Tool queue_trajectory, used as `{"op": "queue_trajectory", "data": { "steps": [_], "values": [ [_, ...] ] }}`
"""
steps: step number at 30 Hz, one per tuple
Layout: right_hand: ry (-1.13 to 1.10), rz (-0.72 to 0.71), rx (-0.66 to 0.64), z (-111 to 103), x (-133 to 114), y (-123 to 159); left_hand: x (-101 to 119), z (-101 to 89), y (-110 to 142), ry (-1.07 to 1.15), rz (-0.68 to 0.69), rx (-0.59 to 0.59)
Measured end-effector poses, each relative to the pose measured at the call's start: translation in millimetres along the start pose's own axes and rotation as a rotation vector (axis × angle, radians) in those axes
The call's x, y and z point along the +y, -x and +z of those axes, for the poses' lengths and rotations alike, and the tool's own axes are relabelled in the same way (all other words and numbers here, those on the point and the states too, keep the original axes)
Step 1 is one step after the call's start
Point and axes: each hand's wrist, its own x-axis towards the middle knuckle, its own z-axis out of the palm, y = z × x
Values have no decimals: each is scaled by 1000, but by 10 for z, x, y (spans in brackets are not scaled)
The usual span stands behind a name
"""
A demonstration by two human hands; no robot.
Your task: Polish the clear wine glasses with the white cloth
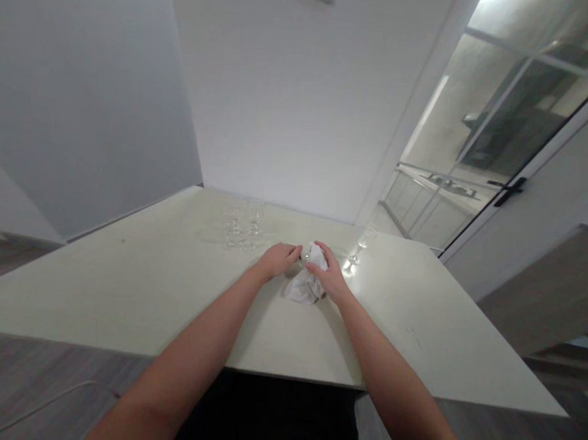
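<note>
Above the middle of the table, my left hand [279,258] is closed with its fingertips on a small clear glass [305,253]. My right hand [329,273] grips a white cloth [304,289], which is bunched against the right side of that glass. Part of the cloth hangs below my hands toward the tabletop. Cloth and fingers cover much of the glass, so its full shape is hidden.
Several clear stemmed glasses [244,225] stand grouped on the pale table [137,284], left of my hands. A single stemmed glass [360,248] stands to the right. Behind the table rises a white wall [299,115]; a glazed door [480,138] is at the right.
</note>
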Motion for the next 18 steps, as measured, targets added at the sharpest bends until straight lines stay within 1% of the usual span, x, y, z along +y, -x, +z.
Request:
{"op": "queue_trajectory", "data": {
  "steps": [7,13,18],
  "values": [
    [9,15,7,16,11,6,-15,22,-3,-46,7,-28],
    [-52,50,-11,30,23,6,-16,30,2,-75,-9,-36],
    [-43,68,-2,31,8,16,-12,35,10,-96,9,-27]
  ]
}}
